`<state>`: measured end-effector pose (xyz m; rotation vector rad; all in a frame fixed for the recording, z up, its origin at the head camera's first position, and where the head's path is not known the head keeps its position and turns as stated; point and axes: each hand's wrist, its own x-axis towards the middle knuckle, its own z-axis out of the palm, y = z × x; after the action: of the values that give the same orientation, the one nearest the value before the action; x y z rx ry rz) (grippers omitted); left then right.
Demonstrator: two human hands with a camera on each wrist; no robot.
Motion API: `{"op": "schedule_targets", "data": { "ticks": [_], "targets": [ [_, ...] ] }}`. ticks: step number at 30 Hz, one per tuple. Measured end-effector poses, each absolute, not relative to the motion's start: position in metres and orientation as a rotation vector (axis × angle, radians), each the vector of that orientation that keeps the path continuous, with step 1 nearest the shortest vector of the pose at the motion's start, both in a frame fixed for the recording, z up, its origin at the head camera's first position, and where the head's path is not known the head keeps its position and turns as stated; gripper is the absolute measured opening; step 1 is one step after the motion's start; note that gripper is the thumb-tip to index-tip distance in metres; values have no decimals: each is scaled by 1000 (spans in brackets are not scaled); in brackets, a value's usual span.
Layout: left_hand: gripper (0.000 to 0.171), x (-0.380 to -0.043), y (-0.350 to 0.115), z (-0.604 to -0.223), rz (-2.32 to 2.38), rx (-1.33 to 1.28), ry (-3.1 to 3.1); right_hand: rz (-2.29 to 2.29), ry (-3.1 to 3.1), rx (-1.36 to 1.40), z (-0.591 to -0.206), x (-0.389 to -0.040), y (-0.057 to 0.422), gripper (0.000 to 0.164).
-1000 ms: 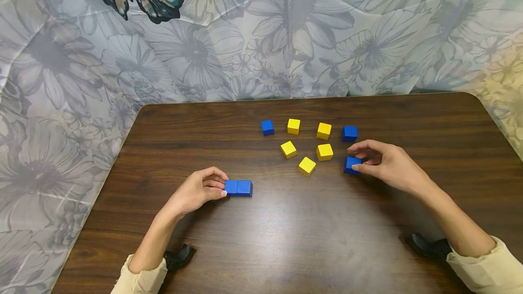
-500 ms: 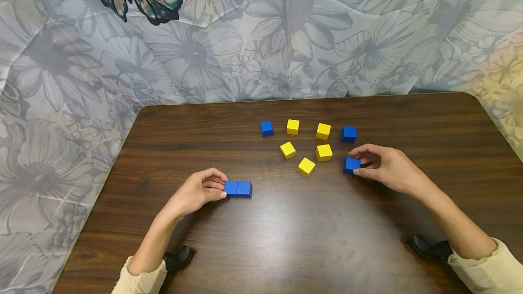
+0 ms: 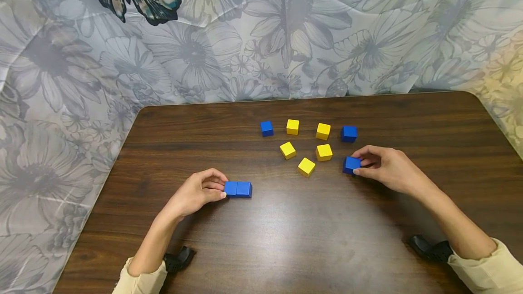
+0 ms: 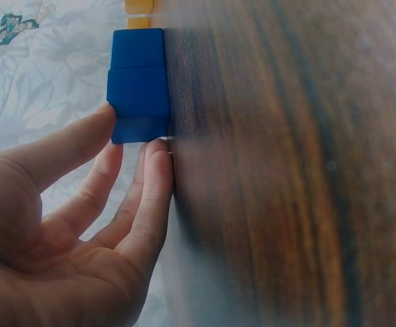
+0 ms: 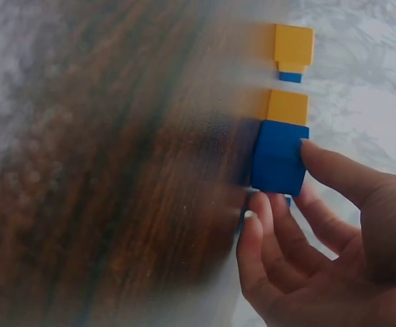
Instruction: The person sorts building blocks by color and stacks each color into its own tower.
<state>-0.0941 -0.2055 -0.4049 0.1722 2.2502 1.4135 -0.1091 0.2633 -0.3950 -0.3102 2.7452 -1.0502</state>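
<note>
Two blue blocks sit flush side by side on the table, a left one and a right one. My left hand holds the left block at its outer end, thumb at the near corner and fingers behind. In the left wrist view, that thumb touches the block's side. Over on the right, my right hand pinches a single blue block by its right side. The right wrist view has the thumb on one face of this block, with fingertips at its end.
Several yellow blocks lie scattered between the hands, toward the back of the brown table. One blue block lies at their left, another blue block behind my right hand. A floral cloth hangs behind the table.
My right thumb and fingers have shifted slightly to the right along their blue block, baring more of its top. The blocks and my left hand look unmoved.
</note>
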Motion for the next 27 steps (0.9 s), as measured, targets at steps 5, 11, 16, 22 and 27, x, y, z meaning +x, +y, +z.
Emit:
{"op": "schedule_targets", "data": {
  "ticks": [5, 11, 16, 22, 27],
  "targets": [
    [29, -94, -206, -405, 1408, 184, 2258, -1032, 2774, -310, -394, -108, 263, 28],
    [30, -94, -206, -405, 1404, 179, 2253, -1027, 2811, -326, -391, -108, 264, 25],
    [29, -94, -205, -406, 1406, 177, 2252, -1043, 2815, -334, -388, -107, 265, 27],
    [29, -95, -205, -405, 1405, 174, 2254, -1119, 2882, -356, -387, -105, 263, 26],
    [29, -95, -205, -405, 1406, 179, 2262, -1209, 2905, -339, -385, -105, 261, 26]
  ]
}}
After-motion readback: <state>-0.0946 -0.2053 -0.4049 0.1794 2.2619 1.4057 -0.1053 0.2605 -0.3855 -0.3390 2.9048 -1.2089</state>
